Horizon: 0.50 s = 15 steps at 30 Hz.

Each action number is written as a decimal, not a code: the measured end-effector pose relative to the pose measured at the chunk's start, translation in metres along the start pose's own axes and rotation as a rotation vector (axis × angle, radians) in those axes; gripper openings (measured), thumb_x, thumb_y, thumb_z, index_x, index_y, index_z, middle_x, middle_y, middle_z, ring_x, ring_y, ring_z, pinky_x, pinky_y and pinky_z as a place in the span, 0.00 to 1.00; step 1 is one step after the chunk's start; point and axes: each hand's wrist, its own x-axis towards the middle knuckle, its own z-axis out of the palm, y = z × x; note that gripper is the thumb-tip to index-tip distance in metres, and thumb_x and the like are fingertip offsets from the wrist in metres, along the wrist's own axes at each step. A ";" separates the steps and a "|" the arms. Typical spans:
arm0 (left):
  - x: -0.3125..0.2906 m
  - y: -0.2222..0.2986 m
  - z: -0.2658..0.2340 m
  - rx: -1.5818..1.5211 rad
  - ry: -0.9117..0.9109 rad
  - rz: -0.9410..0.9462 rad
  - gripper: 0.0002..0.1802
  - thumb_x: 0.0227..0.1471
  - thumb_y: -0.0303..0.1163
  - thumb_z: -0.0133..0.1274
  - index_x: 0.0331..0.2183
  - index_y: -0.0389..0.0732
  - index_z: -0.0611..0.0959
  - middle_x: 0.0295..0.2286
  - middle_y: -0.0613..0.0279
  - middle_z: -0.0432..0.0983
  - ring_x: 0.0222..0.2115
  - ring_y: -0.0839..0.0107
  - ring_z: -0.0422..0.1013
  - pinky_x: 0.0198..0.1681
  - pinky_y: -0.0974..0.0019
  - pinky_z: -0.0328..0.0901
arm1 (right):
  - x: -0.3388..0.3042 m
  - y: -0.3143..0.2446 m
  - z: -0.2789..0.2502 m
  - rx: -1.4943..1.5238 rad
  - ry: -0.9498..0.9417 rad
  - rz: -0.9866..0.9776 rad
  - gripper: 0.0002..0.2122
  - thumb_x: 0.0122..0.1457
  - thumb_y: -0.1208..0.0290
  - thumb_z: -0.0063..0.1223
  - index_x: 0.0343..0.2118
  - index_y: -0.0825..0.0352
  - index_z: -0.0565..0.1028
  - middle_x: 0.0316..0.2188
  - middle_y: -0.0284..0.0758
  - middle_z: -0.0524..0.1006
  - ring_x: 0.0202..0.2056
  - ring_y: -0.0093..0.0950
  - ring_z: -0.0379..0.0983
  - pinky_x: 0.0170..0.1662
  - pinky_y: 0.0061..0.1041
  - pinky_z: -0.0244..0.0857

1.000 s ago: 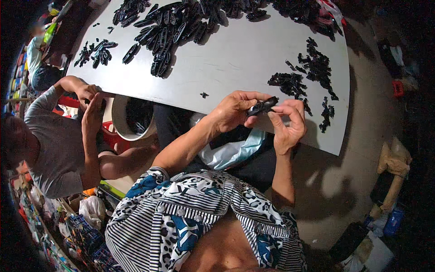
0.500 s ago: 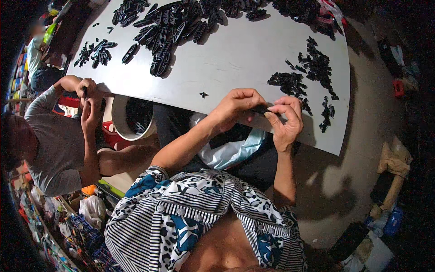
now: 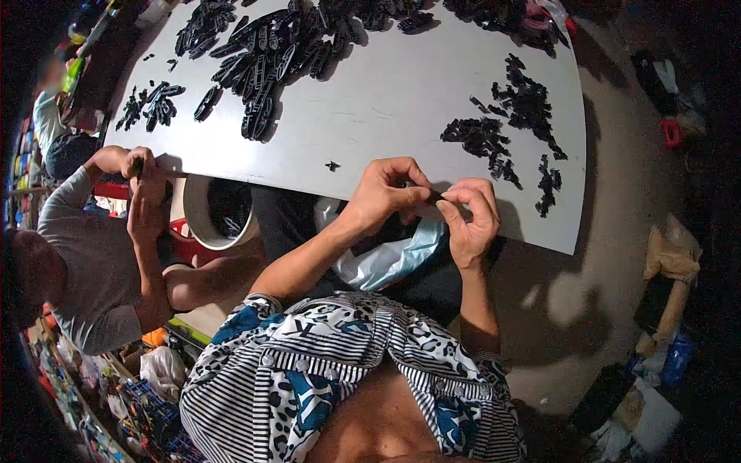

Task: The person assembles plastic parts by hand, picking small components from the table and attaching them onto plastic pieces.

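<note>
Just off the table's near edge, both my hands meet around a small black plastic part, mostly covered by fingers. My left hand pinches its left end between thumb and fingers. On its other end, my right hand is closed, thumb and curled fingers against it. Beyond my right hand lie a pile of small black plastic pieces and a larger heap of similar pieces. One small black piece sits alone near the table edge, left of my left hand.
Long black slotted parts are heaped on the far left of the white table. At left, a co-worker's hands hold a dark part. A white bucket of black parts stands below the edge. A pale plastic bag lies by my lap.
The whole view has shifted slightly, so the table and its piles appear further left. Both my hands still grip the black part, with my left thumb now stretched along toward it.
</note>
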 end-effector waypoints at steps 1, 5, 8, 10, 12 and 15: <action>0.000 0.000 -0.001 0.053 0.011 0.013 0.05 0.42 0.20 0.57 0.25 0.33 0.76 0.21 0.64 0.72 0.16 0.79 0.67 0.16 0.78 0.61 | -0.001 -0.001 0.000 -0.004 0.004 0.002 0.08 0.45 0.75 0.61 0.26 0.67 0.72 0.28 0.35 0.69 0.32 0.30 0.67 0.36 0.25 0.62; -0.004 -0.002 -0.001 0.088 0.015 0.052 0.06 0.39 0.17 0.56 0.24 0.33 0.76 0.20 0.63 0.73 0.15 0.79 0.68 0.16 0.77 0.62 | -0.005 -0.007 0.000 0.118 -0.113 0.199 0.10 0.48 0.73 0.59 0.31 0.68 0.71 0.28 0.34 0.69 0.32 0.28 0.67 0.37 0.26 0.62; -0.007 0.000 -0.001 0.172 0.010 0.098 0.05 0.38 0.17 0.56 0.23 0.33 0.76 0.19 0.62 0.73 0.15 0.79 0.67 0.16 0.77 0.62 | -0.008 -0.002 0.001 0.237 -0.189 0.378 0.11 0.49 0.73 0.59 0.34 0.69 0.71 0.31 0.35 0.69 0.32 0.29 0.68 0.35 0.25 0.64; -0.004 0.000 0.001 -0.011 0.007 0.056 0.05 0.37 0.17 0.55 0.22 0.34 0.77 0.19 0.62 0.73 0.15 0.79 0.67 0.15 0.77 0.62 | -0.005 -0.009 -0.002 0.091 -0.145 0.208 0.11 0.48 0.73 0.59 0.34 0.69 0.72 0.31 0.35 0.70 0.33 0.30 0.69 0.35 0.26 0.64; -0.003 0.001 0.000 -0.020 0.019 0.040 0.05 0.37 0.17 0.55 0.22 0.34 0.77 0.19 0.61 0.73 0.14 0.79 0.67 0.15 0.77 0.62 | -0.004 -0.011 -0.003 -0.048 -0.104 0.037 0.12 0.47 0.73 0.60 0.34 0.69 0.72 0.31 0.36 0.70 0.33 0.31 0.69 0.35 0.26 0.64; -0.002 0.000 -0.003 -0.045 0.016 0.025 0.05 0.37 0.17 0.55 0.22 0.34 0.77 0.20 0.61 0.74 0.14 0.79 0.67 0.14 0.76 0.62 | -0.005 -0.009 -0.005 -0.077 -0.120 -0.022 0.12 0.46 0.74 0.61 0.34 0.68 0.72 0.31 0.37 0.70 0.32 0.32 0.69 0.35 0.26 0.65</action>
